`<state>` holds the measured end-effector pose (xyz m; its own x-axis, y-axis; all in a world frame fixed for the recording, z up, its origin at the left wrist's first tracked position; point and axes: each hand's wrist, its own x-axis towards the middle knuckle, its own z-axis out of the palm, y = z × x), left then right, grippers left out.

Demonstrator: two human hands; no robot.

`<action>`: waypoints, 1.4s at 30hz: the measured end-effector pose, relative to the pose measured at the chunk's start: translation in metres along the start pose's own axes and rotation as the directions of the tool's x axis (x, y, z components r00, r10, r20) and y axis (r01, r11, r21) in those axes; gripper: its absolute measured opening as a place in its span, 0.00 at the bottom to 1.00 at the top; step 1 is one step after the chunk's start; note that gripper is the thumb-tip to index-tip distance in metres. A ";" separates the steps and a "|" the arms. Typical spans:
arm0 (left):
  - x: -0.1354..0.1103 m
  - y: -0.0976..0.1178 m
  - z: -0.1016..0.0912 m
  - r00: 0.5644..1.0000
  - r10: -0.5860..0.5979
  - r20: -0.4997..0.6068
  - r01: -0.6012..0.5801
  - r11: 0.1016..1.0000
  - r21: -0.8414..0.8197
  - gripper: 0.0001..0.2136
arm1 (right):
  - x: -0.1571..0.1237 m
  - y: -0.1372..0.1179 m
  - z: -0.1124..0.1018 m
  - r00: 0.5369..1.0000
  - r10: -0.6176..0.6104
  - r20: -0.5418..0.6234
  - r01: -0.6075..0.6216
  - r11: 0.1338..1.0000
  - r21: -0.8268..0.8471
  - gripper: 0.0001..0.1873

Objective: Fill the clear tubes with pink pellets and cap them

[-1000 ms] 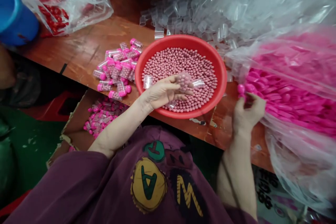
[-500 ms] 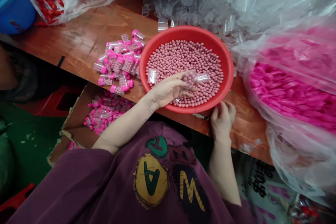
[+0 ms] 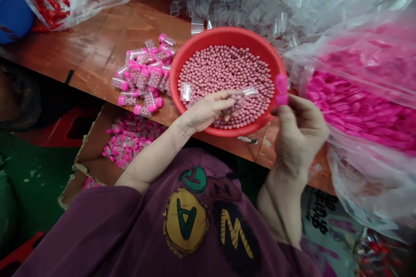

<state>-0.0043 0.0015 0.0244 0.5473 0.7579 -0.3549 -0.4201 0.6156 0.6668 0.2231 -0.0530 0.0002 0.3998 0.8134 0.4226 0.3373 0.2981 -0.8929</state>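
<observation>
right hand hovers by bowl, pinching pink piece; left hand over beads, gripping tube

The left hand is over the bowl, fingers curled, its forearm slanting in from the bowl's lower left. Right of the bowl, the right hand pinches thumb against forefinger, forearm below.
</observation>
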 end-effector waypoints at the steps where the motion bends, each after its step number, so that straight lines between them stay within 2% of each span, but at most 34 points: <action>1: 0.000 -0.001 0.000 1.000 0.012 -0.004 -0.012 1.000 -0.008 0.08 | 0.002 -0.010 0.010 0.996 -0.028 0.087 0.027 1.000 0.003 0.13; 3: 0.001 -0.003 0.001 1.000 0.026 -0.005 -0.026 0.999 -0.020 0.08 | 0.005 -0.022 0.027 0.976 -0.077 0.203 0.082 0.996 -0.019 0.11; 6: 0.003 -0.005 0.000 1.000 0.009 -0.001 -0.009 1.000 -0.027 0.07 | 0.004 -0.021 0.037 0.956 -0.137 0.261 0.155 0.987 -0.048 0.09; 14: 0.000 -0.001 0.005 0.999 0.004 -0.039 -0.001 0.998 0.058 0.02 | 0.010 -0.020 0.027 0.919 -0.107 0.379 0.157 0.982 -0.104 0.06; 18: 0.000 -0.003 0.006 0.998 -0.005 -0.063 0.012 0.994 0.111 0.07 | 0.015 -0.016 0.029 0.888 -0.201 0.413 0.273 0.954 -0.122 0.08; 21: 0.001 -0.003 0.008 0.997 -0.004 -0.073 0.009 0.997 0.072 0.07 | 0.019 -0.006 0.026 0.847 -0.288 0.446 0.390 0.908 -0.155 0.11; 22: 0.001 -0.002 0.008 0.998 -0.009 -0.069 0.012 0.999 0.048 0.06 | 0.020 -0.002 0.025 0.842 -0.305 0.445 0.417 0.891 -0.178 0.11; 24: 0.002 0.000 0.009 0.998 -0.021 -0.064 0.021 1.000 -0.004 0.05 | 0.022 0.007 0.022 0.860 -0.318 0.399 0.432 0.870 -0.239 0.12; 27: 0.002 0.002 0.010 0.996 -0.025 -0.087 0.021 0.999 -0.042 0.03 | 0.023 0.012 0.024 0.931 -0.274 0.242 0.333 0.909 -0.251 0.10; 30: 0.003 0.001 0.010 0.993 -0.017 -0.113 0.011 0.999 -0.051 0.05 | 0.019 0.003 0.035 0.978 -0.123 0.168 0.142 0.984 -0.108 0.09; 32: 0.003 -0.001 0.009 0.992 0.002 -0.124 -0.008 0.999 -0.043 0.05 | 0.016 -0.006 0.045 0.981 -0.044 0.188 0.052 0.998 -0.035 0.11; 34: 0.004 -0.003 0.009 0.990 0.030 -0.139 -0.033 0.999 -0.018 0.03 | 0.012 -0.014 0.053 0.979 -0.010 0.202 0.017 0.999 -0.031 0.14; 38: 0.005 -0.006 0.009 0.984 0.057 -0.171 -0.055 0.998 0.017 0.02 | 0.006 -0.018 0.059 0.981 -0.017 0.195 0.036 0.995 -0.095 0.16; 42: 0.007 -0.007 0.007 0.981 0.062 -0.186 -0.065 0.998 -0.015 0.02 | 0.005 -0.019 0.056 0.981 0.008 0.195 0.013 0.994 -0.105 0.16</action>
<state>0.0078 0.0009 0.0219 0.3766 0.8212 -0.4287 -0.4659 0.5678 0.6786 0.1707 -0.0269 0.0108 0.2290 0.8973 0.3774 0.4301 0.2545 -0.8661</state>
